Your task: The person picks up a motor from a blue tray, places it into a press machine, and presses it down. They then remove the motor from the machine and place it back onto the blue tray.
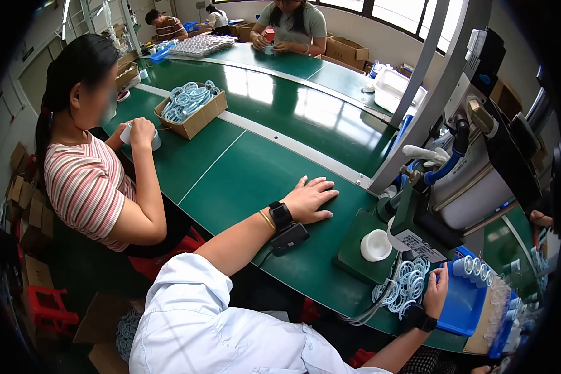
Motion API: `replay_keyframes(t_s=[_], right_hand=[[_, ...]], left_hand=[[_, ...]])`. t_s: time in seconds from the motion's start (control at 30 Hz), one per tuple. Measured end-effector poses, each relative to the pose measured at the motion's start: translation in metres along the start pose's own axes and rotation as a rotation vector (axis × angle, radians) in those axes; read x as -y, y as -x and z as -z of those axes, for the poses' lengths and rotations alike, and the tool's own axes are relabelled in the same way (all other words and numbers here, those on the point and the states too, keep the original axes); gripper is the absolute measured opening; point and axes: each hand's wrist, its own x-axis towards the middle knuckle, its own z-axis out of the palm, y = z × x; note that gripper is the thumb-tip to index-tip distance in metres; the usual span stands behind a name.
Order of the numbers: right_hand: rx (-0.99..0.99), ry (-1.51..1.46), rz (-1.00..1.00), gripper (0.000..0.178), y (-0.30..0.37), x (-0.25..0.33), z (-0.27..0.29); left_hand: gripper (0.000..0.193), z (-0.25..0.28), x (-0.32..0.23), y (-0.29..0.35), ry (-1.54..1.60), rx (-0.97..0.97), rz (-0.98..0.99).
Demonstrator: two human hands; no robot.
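My left hand (310, 199) lies palm down on the green tabletop (274, 168), fingers spread and holding nothing. At the lower right my right hand (436, 292) is beside the near edge of a blue tray (458, 319). Its fingers look stretched out, and I see nothing held in them. Next to it lies a heap of light blue plastic rings (405, 282). Several light blue cups (470, 268) stand in a row at the tray's far end. Between my hands, a round white holder (376, 245) sits on the green base of a press machine (474, 187).
A co-worker (90, 162) at the left handles a whitish cup near a cardboard box (196, 118) of light blue rings. Another person (293, 31) works across the table. A metal post (417, 93) rises beside the press. Cables hang below the press over the table edge.
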Motion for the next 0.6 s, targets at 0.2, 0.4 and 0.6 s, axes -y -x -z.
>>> replay_keyframes(t_s=[0.2, 0.4, 0.6], right_hand=[[-0.005, -0.014, -0.028, 0.011, 0.0000, 0.0024, -0.0008], [-0.030, 0.032, 0.035, 0.010, -0.0012, -0.0057, -0.0018], [-0.022, 0.027, 0.024, 0.011, 0.0011, 0.0031, -0.0022]], left_hand=[[0.059, -0.0012, 0.0007, -0.0002, 0.007, -0.011, -0.004], [0.058, -0.0024, 0.0011, 0.0000, -0.001, -0.015, -0.006], [0.058, -0.0011, 0.0012, 0.0009, 0.008, -0.016, -0.006]])
